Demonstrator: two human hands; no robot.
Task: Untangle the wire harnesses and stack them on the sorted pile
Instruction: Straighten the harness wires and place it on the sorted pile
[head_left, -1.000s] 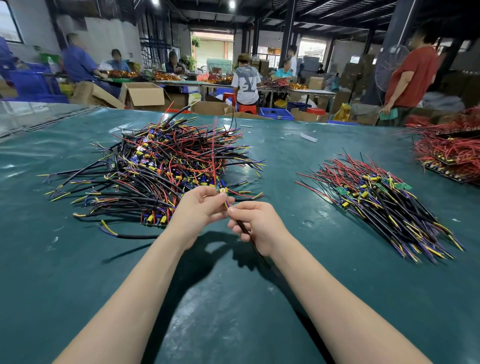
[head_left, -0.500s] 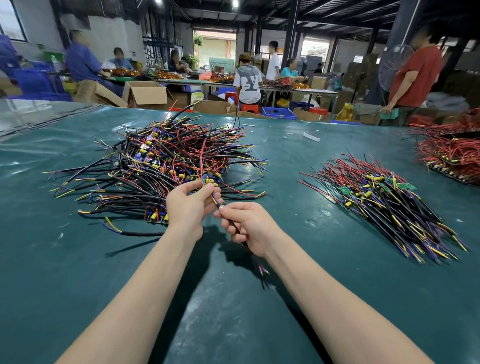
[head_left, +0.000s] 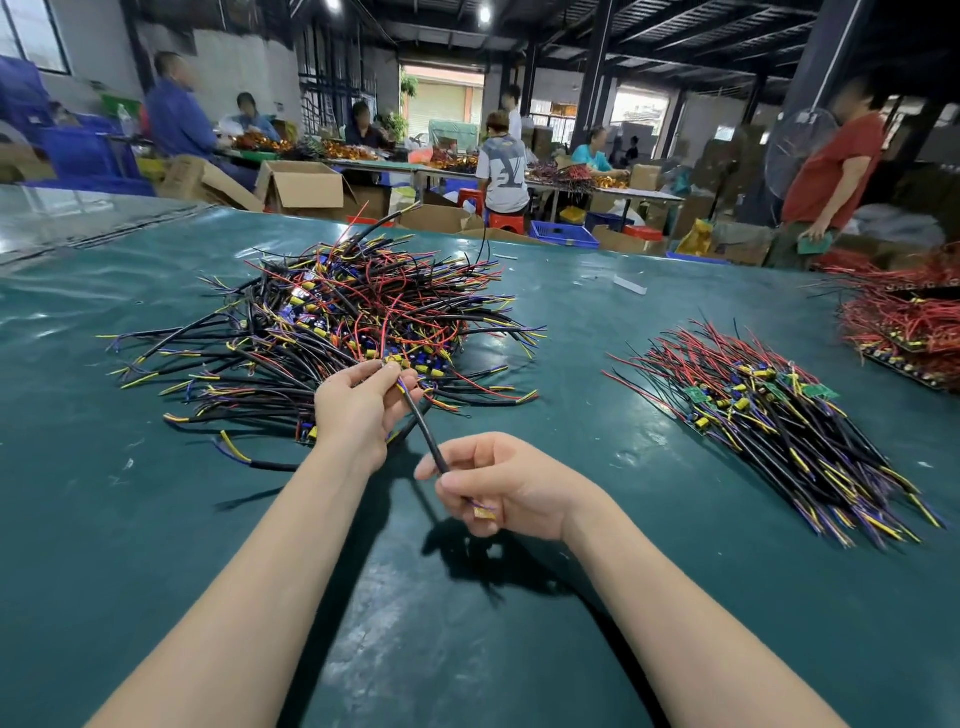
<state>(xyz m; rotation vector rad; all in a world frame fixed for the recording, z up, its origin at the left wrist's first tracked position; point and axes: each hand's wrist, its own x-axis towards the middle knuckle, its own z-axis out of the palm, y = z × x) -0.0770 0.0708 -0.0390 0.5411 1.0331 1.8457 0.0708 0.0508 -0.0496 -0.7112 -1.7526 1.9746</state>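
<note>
One wide-angle view looks from the person's head, forward and down across the green counter (head_left: 156, 519). The left hand (head_left: 358, 410) and right hand (head_left: 514, 488) sit near the lens, mid-frame; distant roof beams (head_left: 675, 31) show along the top

The harness (head_left: 424, 430) I hold is black-sheathed, its ends yellow and purple. The left tangle (head_left: 337, 332) mixes black, red, yellow and blue wires on my teal table (head_left: 156, 519).

black harness (head_left: 427, 434) slants beside tangled pile (head_left: 353, 317)

Bright overhead lamps, glare, edge distortion, background perhaps blurred.
</note>
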